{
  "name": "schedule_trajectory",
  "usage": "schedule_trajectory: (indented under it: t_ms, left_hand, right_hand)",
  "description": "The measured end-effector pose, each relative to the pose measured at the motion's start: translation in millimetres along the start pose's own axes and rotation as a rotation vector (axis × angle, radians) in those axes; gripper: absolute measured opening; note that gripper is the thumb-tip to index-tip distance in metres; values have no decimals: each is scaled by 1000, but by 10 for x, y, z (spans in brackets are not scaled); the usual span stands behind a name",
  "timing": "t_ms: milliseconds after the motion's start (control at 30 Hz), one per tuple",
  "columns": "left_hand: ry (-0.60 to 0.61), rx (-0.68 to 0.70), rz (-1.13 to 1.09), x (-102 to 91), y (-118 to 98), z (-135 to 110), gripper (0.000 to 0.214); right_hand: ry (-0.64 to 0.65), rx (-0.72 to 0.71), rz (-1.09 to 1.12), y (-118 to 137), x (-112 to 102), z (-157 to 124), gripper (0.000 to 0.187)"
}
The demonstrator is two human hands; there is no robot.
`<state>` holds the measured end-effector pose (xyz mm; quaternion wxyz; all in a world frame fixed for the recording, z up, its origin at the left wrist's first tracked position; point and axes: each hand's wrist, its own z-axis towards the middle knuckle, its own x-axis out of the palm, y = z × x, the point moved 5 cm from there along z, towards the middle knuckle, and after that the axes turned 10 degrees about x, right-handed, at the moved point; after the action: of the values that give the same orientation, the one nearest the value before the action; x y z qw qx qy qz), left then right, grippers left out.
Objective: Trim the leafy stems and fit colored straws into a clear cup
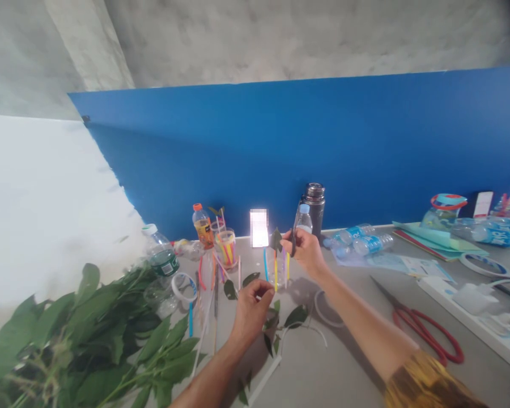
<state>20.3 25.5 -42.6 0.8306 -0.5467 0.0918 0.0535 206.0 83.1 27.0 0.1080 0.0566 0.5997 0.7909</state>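
Observation:
My right hand (pixel 308 252) pinches a dark green leaf (pixel 276 240) between thumb and finger. A slim dark tool (pixel 295 229) also rises from this hand; its kind is not clear. Below and to the left, my left hand (pixel 253 309) is closed, thumb and forefinger together, and whatever it may hold is hidden. Just beyond it stands a clear cup with blue, yellow and purple strips (pixel 276 271) upright around its side. Cut leaves (pixel 296 317) and a white strip (pixel 266 379) lie on the grey table near my wrists.
Leafy branches (pixel 80 340) fill the left side. Behind are an orange-capped bottle (pixel 203 226), a cup of coloured strips (pixel 227 249), a bright phone screen (pixel 259 228) and a dark thermos (pixel 315 207). Red-handled scissors (pixel 425 328), a power strip (pixel 471 317) and plastic bottles (pixel 372 243) lie right.

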Motion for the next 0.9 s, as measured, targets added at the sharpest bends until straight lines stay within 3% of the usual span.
schedule_trajectory:
  t_ms: [900]
  left_hand:
    - [18, -13, 22, 21, 43, -7, 16]
  right_hand:
    - [57, 3, -11, -188, 43, -20, 20]
